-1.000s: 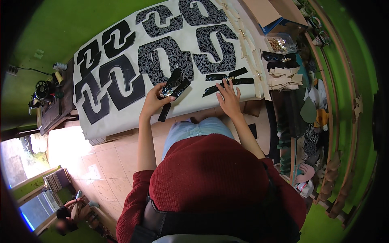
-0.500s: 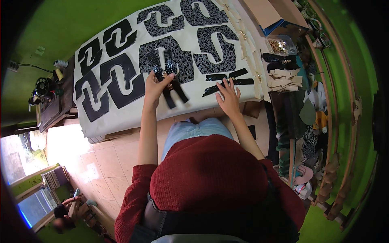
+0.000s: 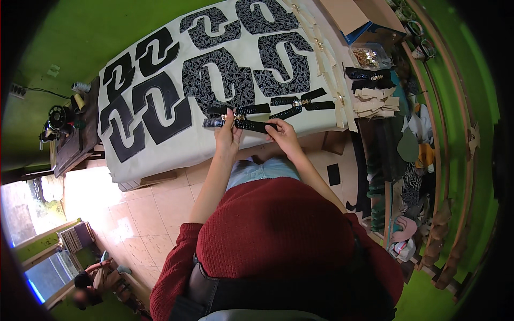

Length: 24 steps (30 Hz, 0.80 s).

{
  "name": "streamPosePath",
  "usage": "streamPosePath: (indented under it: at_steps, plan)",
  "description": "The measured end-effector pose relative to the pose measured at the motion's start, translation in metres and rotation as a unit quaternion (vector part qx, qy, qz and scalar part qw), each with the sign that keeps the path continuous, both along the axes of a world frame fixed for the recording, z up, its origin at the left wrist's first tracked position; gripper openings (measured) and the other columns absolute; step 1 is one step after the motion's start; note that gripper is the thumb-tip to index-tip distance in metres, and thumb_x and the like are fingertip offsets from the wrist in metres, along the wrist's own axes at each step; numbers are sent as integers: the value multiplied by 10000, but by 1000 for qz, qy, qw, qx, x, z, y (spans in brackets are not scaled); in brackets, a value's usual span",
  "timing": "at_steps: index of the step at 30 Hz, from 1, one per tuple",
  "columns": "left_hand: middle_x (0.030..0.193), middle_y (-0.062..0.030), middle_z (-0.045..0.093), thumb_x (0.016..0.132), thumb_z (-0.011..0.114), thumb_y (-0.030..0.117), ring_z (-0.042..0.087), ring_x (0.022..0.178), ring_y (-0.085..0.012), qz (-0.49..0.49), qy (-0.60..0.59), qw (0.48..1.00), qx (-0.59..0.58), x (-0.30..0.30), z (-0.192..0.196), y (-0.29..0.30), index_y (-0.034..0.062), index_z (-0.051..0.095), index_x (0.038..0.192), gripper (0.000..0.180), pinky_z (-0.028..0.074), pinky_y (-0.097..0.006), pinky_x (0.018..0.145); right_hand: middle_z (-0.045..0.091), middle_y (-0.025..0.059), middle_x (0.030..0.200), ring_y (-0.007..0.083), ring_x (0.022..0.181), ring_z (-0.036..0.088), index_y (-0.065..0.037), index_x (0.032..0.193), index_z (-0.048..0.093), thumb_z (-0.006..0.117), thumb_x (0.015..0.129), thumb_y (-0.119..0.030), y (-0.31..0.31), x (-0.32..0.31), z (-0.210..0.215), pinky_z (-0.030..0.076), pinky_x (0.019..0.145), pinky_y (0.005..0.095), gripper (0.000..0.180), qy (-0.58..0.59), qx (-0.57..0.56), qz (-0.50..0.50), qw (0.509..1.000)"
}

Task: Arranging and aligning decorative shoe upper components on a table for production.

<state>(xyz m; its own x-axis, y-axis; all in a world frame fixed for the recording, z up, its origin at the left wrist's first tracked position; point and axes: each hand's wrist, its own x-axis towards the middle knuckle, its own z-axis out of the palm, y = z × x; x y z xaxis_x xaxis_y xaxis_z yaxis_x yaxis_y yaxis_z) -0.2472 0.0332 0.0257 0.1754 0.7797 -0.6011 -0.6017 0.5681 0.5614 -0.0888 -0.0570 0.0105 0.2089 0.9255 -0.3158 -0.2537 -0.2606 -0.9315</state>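
Observation:
Low over the near edge of the table, my left hand [image 3: 228, 135] pinches shiny black straps [image 3: 252, 124] near their gold ornament, thumb on top. The straps lie crosswise with their ends spread left and right; whether it is one pair or a small stack, I cannot tell. My right hand [image 3: 285, 138] has its fingertips closed on the lower right end. Just beyond, a similar black X-shaped strap piece [image 3: 289, 109] with a gold ornament lies flat on the white-covered table [image 3: 176, 142]. Curved patterned black-and-grey cutouts [image 3: 198, 75] lie behind the held straps.
Plain black cutouts [image 3: 179, 112] cover the table's left part. Beige strap pieces [image 3: 375, 102], more black straps [image 3: 369, 77] and a clear tub of gold bits [image 3: 368, 56] sit at right, below a cardboard box [image 3: 356, 16]. A sewing machine [image 3: 59, 115] stands far left.
My left hand has moved right and nearer, turning the straps from upright to crosswise. My right hand has left the strap piece on the table and taken the held straps' right end.

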Motion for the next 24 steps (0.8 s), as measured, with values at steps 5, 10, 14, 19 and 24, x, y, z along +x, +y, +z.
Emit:
streamPosePath:
  at_steps: [5, 10, 14, 19, 24]
  plan:
    - [968, -69, 639, 844, 649, 53, 634, 908, -180, 7, -66, 996, -62, -15, -28, -17, 38, 590, 963, 133, 546, -329, 827, 634, 35, 799, 75, 693, 590, -5, 1021, 591, 643, 841, -75, -2, 6, -30, 470, 569, 218, 200, -56, 83, -74, 992]
    - [955, -78, 624, 866, 616, 61, 623, 933, -183, -6, -53, 997, -55, -7, -25, -26, 12, 601, 972, 117, 542, -314, 849, 664, 52, 871, 74, 676, 575, -36, 965, 631, 667, 794, -65, -4, 10, -7, 446, 540, 215, 176, -287, 93, -119, 946]
    - [959, -72, 623, 865, 615, 53, 622, 930, -177, -20, -72, 996, -43, -1, -22, -31, 22, 601, 978, 118, 533, -312, 866, 654, 44, 864, 85, 598, 540, -55, 954, 656, 660, 801, -65, -4, 22, -6, 409, 490, 217, 153, -330, 94, -127, 931]
    - [978, -79, 624, 872, 604, 46, 618, 940, -174, -15, -142, 990, 9, -1, -19, -33, 17, 601, 993, 124, 534, -318, 866, 645, 44, 870, 88, 589, 533, -54, 957, 662, 656, 805, -72, -4, 20, 6, 409, 488, 220, 154, -328, 122, -154, 924]
    - [1016, -102, 623, 884, 585, 43, 624, 970, -192, -25, -93, 995, -36, 6, -30, -30, -5, 593, 1009, 134, 539, -319, 868, 646, 55, 888, 120, 624, 572, -54, 961, 662, 647, 809, -74, -4, 26, 1, 439, 507, 236, 154, -334, 97, -149, 925]
